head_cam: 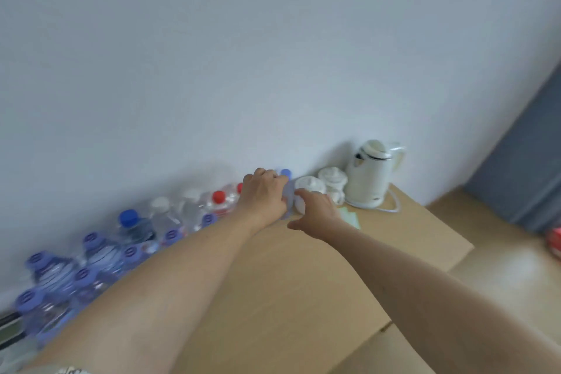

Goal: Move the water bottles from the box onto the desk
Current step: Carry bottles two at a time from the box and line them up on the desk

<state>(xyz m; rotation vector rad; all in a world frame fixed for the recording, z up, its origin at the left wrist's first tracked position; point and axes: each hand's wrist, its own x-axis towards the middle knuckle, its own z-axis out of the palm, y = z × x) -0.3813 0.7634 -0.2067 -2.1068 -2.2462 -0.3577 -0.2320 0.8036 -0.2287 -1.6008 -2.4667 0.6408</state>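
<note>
While left hand (264, 194) grips upright blue-capped bottle (287, 191), axis vertical, right hand (315, 211) at its 4 o'clock, fingers touching bottle, grip unclear; desk (273, 282) beneath.

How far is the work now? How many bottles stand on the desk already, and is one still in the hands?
Well along: about a dozen water bottles already stand in a row on the desk along the wall. In hand: the left hand grips one more bottle beside the white kettle, and the right hand reaches in. The box is out of view, so what remains is unknown.
</note>
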